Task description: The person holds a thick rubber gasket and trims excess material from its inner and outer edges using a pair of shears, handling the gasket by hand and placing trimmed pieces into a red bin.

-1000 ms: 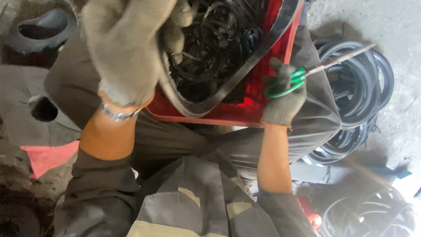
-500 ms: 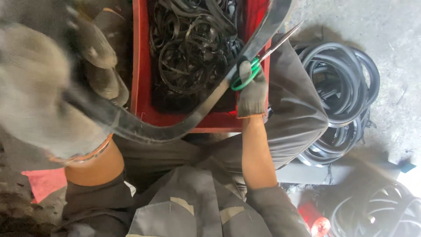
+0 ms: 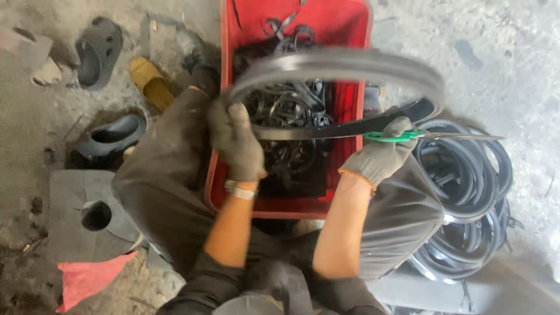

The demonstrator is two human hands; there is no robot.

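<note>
Fingers of the gloved left hand [image 3: 236,140] clamp a curved black rubber strip [image 3: 338,64], the right hand [image 3: 382,154] closed on green-handled scissors [image 3: 408,136], above a red crate [image 3: 350,35] of black rubber scraps [image 3: 286,111].

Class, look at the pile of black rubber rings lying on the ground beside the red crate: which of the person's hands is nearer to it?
Right. The right hand, holding green-handled scissors, is just beside the pile of black rubber rings. The left hand grips the rubber strip across the red crate.

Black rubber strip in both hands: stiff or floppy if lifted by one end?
Probably floppy but springy: the strip arcs in a loop between the left hand and right hand over the crate. Likely light; it hangs unsupported. Gloves suggest decent grip.
</note>
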